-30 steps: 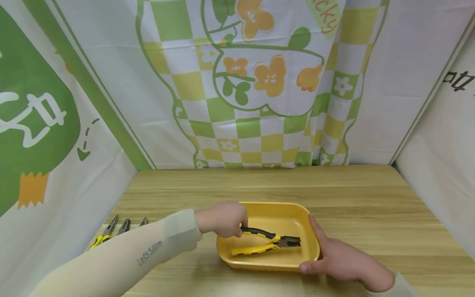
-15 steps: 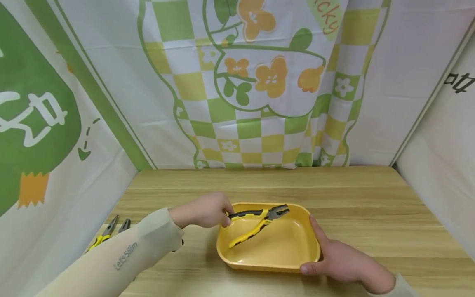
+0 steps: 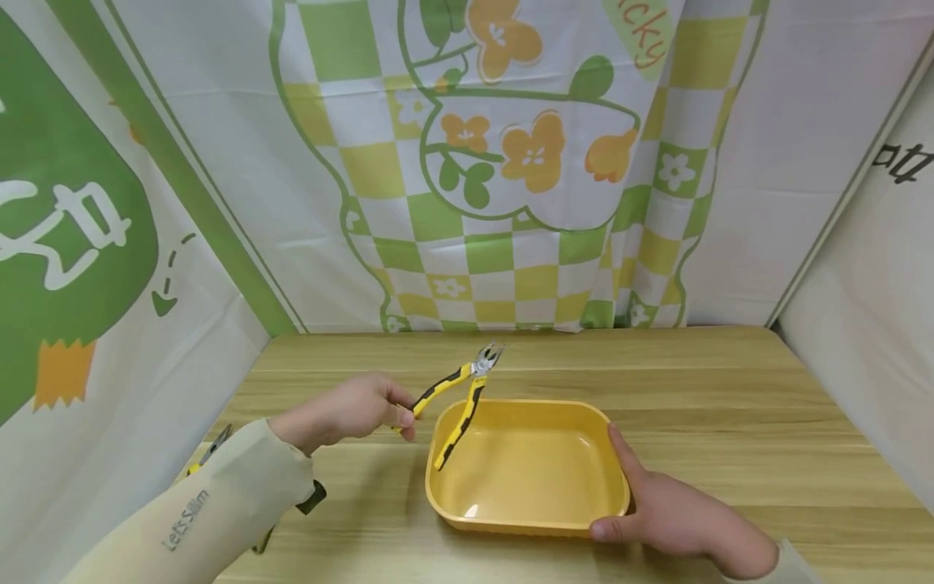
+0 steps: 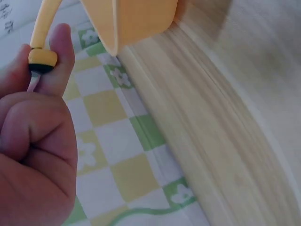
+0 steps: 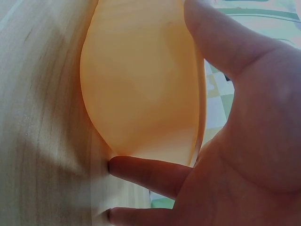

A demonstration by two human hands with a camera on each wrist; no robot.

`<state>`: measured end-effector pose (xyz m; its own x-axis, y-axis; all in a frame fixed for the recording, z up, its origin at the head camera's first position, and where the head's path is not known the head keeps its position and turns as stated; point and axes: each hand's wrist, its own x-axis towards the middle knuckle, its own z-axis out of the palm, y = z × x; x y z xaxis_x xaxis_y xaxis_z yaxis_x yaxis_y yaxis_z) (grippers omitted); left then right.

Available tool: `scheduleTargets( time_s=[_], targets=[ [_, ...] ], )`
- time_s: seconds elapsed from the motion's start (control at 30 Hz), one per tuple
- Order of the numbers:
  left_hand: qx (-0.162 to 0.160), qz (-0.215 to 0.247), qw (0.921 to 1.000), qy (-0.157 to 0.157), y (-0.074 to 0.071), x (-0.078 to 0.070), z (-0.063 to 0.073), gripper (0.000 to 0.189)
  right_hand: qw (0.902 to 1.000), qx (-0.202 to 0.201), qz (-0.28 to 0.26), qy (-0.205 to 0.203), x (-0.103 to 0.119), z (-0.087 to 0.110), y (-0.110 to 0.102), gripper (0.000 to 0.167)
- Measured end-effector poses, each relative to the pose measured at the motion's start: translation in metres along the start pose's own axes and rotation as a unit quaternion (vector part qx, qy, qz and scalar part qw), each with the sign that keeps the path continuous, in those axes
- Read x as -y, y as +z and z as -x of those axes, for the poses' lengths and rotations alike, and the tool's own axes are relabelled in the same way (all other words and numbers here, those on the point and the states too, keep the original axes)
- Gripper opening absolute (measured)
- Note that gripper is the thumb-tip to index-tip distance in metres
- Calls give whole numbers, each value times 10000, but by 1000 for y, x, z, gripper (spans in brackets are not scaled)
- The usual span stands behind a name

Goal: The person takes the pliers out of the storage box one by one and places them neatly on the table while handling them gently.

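My left hand point(image 3: 361, 410) pinches the end of one handle of yellow-and-black combination pliers point(image 3: 481, 363). They hang spread open over the left end of a yellow plastic tray point(image 3: 540, 478), metal jaws pointing away and up, the other handle reaching over the rim. In the left wrist view, a yellow handle point(image 4: 42, 59) sits between thumb and finger. At the tray's right end, my right hand point(image 3: 667, 507) holds the wall, thumb by the near corner and a finger along the far one. The right wrist view has its fingers spread against the tray's outer wall point(image 5: 141, 84).
Another pair of yellow-handled pliers point(image 3: 217, 442) lies at the table's left side, partly behind my left sleeve point(image 3: 197, 503). Dark tool ends point(image 3: 312, 497) show beside the sleeve. A patterned curtain point(image 3: 511, 243) stands behind the wooden table point(image 3: 730, 389).
My left hand has lifted the pliers out of the tray, moving left and away, and their jaws have swung upward. The tray and my right hand stay in place.
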<state>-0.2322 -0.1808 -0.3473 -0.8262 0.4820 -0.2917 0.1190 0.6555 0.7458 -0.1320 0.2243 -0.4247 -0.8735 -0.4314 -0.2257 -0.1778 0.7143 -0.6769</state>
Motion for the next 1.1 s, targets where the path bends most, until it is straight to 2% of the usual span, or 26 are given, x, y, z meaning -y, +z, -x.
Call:
scheduleTargets(
  time_s=[0.2,0.33,0.57,0.7,0.83,1.1],
  targets=[
    [-301,671,9961,-493,-10,21,16,15,10000,46,-43,23,0,0,0,126],
    [-480,777,9937,-649,-14,38,27,16,10000,76,-50,29,1,0,0,126],
    [-679,749,9881,-1157,-15,65,37,24,10000,27,57,-57,0,1,0,127],
    [-792,702,9849,-1372,-8,80,38,19,9999,0,115,-106,-1,0,1,127],
    [-778,544,9849,-1449,-3,90,37,12,9999,20,102,-119,-3,0,1,127],
    [-643,97,9869,-1473,0,97,36,22,9999,53,36,-100,-1,0,0,126]
  ],
)
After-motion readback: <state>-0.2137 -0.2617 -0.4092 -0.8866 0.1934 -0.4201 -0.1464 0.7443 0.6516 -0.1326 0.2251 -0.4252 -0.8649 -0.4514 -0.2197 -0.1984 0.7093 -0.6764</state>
